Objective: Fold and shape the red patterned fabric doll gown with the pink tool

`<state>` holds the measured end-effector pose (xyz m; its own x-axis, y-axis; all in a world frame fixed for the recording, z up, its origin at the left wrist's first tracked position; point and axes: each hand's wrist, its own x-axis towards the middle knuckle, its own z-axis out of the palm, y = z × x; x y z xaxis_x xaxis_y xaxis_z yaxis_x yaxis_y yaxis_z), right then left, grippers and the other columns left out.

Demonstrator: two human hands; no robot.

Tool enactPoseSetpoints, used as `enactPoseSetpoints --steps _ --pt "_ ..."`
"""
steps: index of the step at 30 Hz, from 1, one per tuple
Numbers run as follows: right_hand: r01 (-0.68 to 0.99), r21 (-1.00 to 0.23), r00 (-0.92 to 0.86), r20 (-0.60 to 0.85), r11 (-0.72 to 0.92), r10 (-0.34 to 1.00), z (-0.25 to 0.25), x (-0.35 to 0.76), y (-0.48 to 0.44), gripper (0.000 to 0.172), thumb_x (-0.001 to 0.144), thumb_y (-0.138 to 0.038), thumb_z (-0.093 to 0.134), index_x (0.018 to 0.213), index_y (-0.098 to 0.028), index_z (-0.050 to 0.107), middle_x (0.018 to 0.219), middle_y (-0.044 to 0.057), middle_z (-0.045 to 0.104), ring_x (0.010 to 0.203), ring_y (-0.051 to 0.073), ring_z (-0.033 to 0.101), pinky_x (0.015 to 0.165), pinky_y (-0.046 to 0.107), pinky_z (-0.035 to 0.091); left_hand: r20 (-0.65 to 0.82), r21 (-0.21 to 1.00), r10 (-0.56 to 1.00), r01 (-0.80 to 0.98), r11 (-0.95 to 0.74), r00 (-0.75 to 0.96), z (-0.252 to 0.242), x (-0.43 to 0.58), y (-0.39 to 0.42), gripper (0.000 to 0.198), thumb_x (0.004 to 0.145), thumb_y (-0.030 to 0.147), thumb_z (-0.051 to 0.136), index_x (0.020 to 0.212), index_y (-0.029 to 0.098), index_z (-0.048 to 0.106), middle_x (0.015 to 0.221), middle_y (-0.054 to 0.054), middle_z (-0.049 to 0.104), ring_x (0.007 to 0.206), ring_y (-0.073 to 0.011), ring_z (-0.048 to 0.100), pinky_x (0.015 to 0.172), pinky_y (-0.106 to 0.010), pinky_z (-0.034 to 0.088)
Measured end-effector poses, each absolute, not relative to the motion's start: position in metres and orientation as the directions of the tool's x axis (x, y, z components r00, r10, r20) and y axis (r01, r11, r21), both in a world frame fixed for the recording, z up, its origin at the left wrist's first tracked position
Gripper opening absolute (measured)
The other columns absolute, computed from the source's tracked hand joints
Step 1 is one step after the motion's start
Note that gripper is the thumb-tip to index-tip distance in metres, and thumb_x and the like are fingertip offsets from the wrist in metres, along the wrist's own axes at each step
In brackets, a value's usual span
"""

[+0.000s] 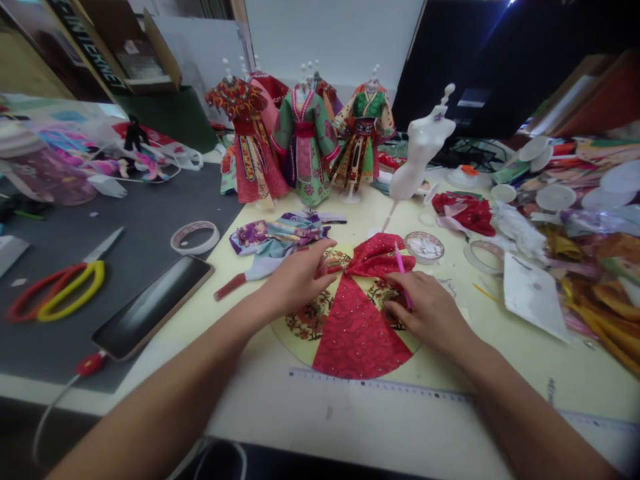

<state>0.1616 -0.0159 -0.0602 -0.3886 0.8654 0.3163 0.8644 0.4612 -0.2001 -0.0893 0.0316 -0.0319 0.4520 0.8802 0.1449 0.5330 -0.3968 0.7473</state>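
A doll-size dress (357, 333) lies on the table, its flared skirt showing a red front panel between flowered cream sides. Its gathered red top (380, 257) is bunched above the waist. At the left of the waist, my left hand (303, 277) has its thumb and fingers closed round a narrow red end of the cloth; the fingertips are partly hidden. My right hand (425, 307) rests over the skirt's right side, a slim pink pen-like tool (401, 267) held upright between thumb and fingers. Just beyond the left hand lies a purple and blue patterned doll garment (280, 237).
Dressed doll stands (305, 147) and a bare white mannequin (420, 150) stand at the back. Scissors (70, 283), a phone (155, 307) and a tape roll (195, 238) are left. A ruler strip (365, 385) runs along the front. Fabric scraps (600, 287) crowd the right.
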Motion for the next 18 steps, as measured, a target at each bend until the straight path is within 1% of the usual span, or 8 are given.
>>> enactPoseSetpoints --steps 4,6,9,12,15,18 --pt "0.884 -0.118 -0.410 0.273 0.453 0.870 -0.067 0.164 -0.012 0.016 0.079 -0.017 0.048 0.093 -0.018 0.055 0.083 0.006 0.063 0.082 0.022 0.055 0.075 0.035 0.043 0.097 0.723 0.870 0.566 -0.396 0.484 -0.035 -0.093 0.036 0.054 0.076 0.027 0.057 0.127 0.018 0.043 0.066 0.001 0.056 0.060 -0.0145 0.049 0.058 -0.026 0.030" --pt "0.903 -0.076 -0.383 0.306 0.424 0.872 -0.070 0.168 -0.008 0.015 0.078 -0.014 0.046 0.089 -0.018 0.056 0.077 0.006 0.062 0.077 0.021 0.055 0.072 0.033 0.042 0.069 0.710 0.869 0.587 -0.388 0.490 -0.036 -0.092 0.037 0.056 0.077 0.029 0.056 0.129 0.018 0.040 0.065 0.001 0.055 0.060 -0.0149 0.049 0.057 -0.026 0.030" --pt "0.939 -0.048 -0.294 0.405 0.341 0.866 -0.071 0.179 0.000 0.016 0.077 -0.014 0.045 0.088 -0.017 0.057 0.078 0.008 0.063 0.076 0.022 0.056 0.071 0.033 0.041 0.045 0.714 0.875 0.597 -0.366 0.482 -0.035 -0.091 0.037 0.056 0.077 0.032 0.056 0.128 0.017 0.040 0.066 0.001 0.053 0.061 -0.0148 0.049 0.056 -0.026 0.030" --pt "0.973 -0.097 -0.140 0.473 0.210 0.870 -0.071 0.194 0.008 0.019 0.075 -0.016 0.046 0.089 -0.016 0.058 0.079 0.009 0.064 0.076 0.024 0.057 0.070 0.035 0.042 0.031 0.745 0.889 0.583 -0.326 0.457 -0.034 -0.092 0.037 0.051 0.078 0.034 0.055 0.125 0.017 0.043 0.066 0.001 0.053 0.059 -0.0134 0.047 0.055 -0.026 0.031" --pt "0.977 -0.192 0.023 0.541 0.097 0.841 -0.068 0.205 0.013 0.025 0.072 -0.015 0.047 0.095 -0.016 0.057 0.083 0.009 0.064 0.079 0.024 0.057 0.072 0.037 0.043 0.049 0.754 0.902 0.576 -0.315 0.429 -0.034 -0.092 0.037 0.049 0.078 0.033 0.056 0.123 0.017 0.044 0.066 0.001 0.053 0.059 -0.0132 0.047 0.056 -0.026 0.032" --pt "0.957 -0.271 0.096 0.626 0.101 0.774 -0.061 0.206 0.011 0.032 0.069 -0.013 0.047 0.100 -0.017 0.055 0.093 0.009 0.063 0.087 0.024 0.056 0.078 0.038 0.043 0.115 0.743 0.905 0.569 -0.351 0.409 -0.036 -0.090 0.036 0.051 0.077 0.030 0.057 0.124 0.018 0.043 0.069 0.000 0.056 0.063 -0.0146 0.050 0.062 -0.027 0.036"
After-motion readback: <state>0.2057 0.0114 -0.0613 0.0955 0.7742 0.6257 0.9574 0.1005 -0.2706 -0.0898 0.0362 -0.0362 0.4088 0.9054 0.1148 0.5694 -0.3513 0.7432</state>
